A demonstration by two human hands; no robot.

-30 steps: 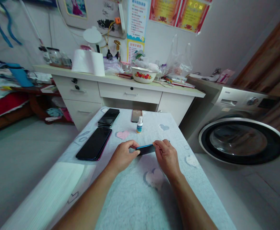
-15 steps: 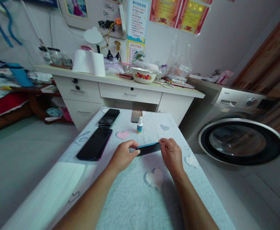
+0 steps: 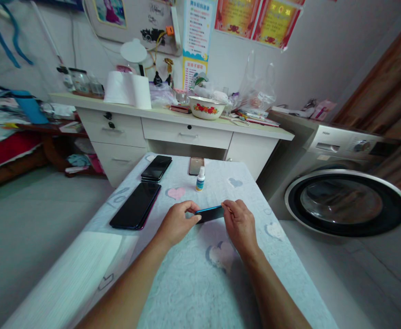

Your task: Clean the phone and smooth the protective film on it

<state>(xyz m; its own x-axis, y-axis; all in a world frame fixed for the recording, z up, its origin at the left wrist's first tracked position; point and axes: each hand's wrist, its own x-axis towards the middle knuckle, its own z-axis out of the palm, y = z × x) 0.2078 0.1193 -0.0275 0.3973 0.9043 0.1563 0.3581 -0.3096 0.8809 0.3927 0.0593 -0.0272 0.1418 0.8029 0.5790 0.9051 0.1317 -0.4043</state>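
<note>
A dark smartphone (image 3: 210,214) with a shiny blue edge is held tilted on its long side above the table. My left hand (image 3: 178,223) grips its left end between thumb and fingers. At the right part of the phone is my right hand (image 3: 240,225), its fingers pinched together against the upper edge and covering that end. Whether something small is tucked in those fingertips is hidden. Just beyond the phone stands a small white spray bottle (image 3: 200,180) with a blue and yellow label.
Two large dark phones or tablets, stacked (image 3: 135,206), lie at the table's left edge, with another phone stack (image 3: 156,167) behind. A brown-backed phone (image 3: 196,165) lies at the far edge. A white desk (image 3: 187,132) and an open-doored washing machine (image 3: 340,137) stand beyond.
My right hand has slid a little to the left along the phone's upper edge, covering more of it. The left hand and the phone have stayed in place.
</note>
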